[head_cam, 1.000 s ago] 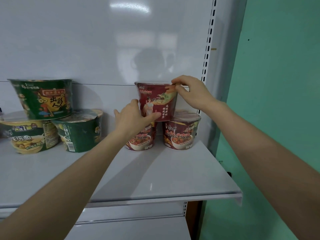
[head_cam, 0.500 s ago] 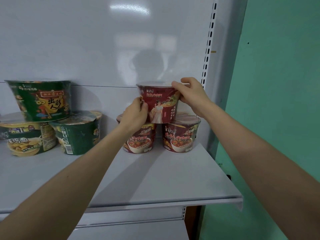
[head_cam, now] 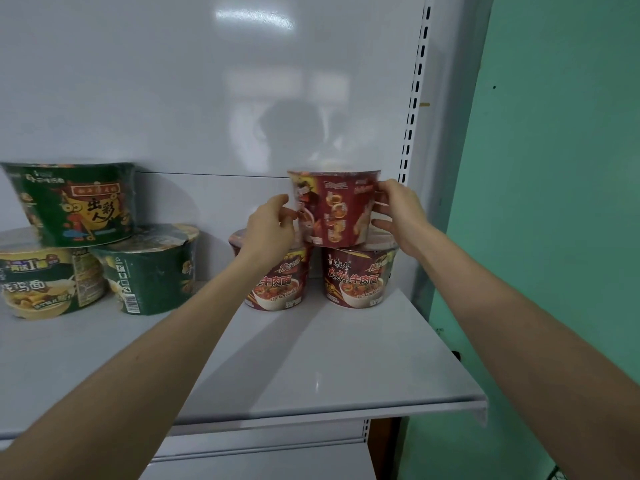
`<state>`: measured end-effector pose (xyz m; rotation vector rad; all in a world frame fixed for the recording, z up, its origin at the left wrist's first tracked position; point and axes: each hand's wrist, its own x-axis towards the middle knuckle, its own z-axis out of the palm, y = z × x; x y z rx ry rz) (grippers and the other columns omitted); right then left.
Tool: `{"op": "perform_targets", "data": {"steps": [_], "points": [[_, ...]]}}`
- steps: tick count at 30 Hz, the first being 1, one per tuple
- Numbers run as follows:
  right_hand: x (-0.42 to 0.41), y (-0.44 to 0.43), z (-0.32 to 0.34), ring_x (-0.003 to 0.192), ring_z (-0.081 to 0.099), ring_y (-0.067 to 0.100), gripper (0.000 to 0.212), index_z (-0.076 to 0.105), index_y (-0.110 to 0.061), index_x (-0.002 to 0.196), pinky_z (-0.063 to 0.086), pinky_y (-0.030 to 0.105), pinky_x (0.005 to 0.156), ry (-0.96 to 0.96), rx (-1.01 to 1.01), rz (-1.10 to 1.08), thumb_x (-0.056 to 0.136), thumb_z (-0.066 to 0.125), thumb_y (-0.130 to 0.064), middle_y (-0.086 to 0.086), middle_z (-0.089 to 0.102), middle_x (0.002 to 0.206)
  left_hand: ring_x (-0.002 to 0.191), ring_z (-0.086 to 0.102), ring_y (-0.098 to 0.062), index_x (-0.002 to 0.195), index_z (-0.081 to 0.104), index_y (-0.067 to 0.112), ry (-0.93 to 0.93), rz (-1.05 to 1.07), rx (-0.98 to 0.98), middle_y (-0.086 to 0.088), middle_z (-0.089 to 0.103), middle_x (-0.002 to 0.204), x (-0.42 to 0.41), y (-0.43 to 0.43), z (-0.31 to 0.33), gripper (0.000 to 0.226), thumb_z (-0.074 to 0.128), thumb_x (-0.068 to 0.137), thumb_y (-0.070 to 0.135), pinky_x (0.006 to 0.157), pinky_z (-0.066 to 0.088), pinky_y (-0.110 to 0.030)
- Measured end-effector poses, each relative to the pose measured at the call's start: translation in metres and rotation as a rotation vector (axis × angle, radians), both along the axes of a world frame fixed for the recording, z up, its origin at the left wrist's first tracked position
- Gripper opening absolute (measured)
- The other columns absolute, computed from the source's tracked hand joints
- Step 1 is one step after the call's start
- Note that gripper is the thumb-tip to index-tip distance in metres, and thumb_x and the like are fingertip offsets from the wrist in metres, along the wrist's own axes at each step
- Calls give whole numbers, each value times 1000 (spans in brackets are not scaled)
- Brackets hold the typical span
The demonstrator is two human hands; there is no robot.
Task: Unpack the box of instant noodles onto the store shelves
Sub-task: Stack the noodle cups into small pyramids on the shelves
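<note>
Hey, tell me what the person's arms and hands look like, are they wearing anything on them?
Both arms are bare from the bottom of the picture up to the wrists: no sleeves show. The left hand and the right hand wear no gloves, and no watch, bracelet or ring can be seen.

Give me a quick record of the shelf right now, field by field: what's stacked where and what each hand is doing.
shelf: grey metal shelf, backed by a white panel
right stack: top red bowl resting on two red bowls, left and right
left stack: top green bowl on a yellow bowl and a green bowl
left hand: left hand on the top red bowl's left side
right hand: right hand on its right side, fingers spread
box: not in view
</note>
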<state>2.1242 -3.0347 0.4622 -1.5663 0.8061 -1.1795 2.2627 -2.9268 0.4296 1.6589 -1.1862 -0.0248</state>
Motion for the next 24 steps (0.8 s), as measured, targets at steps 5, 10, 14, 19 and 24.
{"op": "perform_targets", "data": {"steps": [5, 10, 14, 19, 24], "points": [[3, -5, -8, 108, 54, 20, 28, 53, -13, 112, 48, 34, 88, -80, 88, 140, 93, 34, -5, 4, 59, 106, 103, 53, -17, 129, 51, 12, -106, -9, -70, -6, 61, 111, 2, 2, -4, 37, 41, 94, 2, 75, 37, -17], [0, -8, -12, 109, 58, 26, 29, 53, -10, 118, 48, 42, 95, 313, -181, -169, 92, 47, -22, 6, 59, 116, 127, 42, -33, 139, 34, 18, -73, 107, 130, -9, 47, 139, 25, -9, -9, 50, 44, 91, 9, 104, 36, -51], [-1, -5, -14, 93, 63, 25, 9, 52, -16, 81, 51, 43, 88, 296, -251, -182, 88, 51, -22, 2, 61, 85, 129, 43, -30, 135, 38, 13, -99, -16, 222, -10, 50, 137, 21, -14, 0, 49, 39, 88, 3, 107, 34, -49], [-5, -5, -16, 95, 56, 17, 30, 53, -7, 116, 47, 35, 85, 250, -177, -63, 87, 46, -11, 3, 60, 106, 117, 54, -25, 133, 45, 9, -103, 55, 41, -5, 66, 116, 17, -9, -3, 44, 44, 90, 0, 105, 38, -44], [-3, -8, -18, 108, 54, 20, 42, 46, -9, 128, 47, 41, 98, 281, -205, -17, 87, 45, 0, 8, 57, 122, 114, 53, -32, 134, 44, 28, -128, 43, 100, 2, 62, 111, 23, -10, -5, 49, 48, 88, 12, 100, 39, -54]]}}
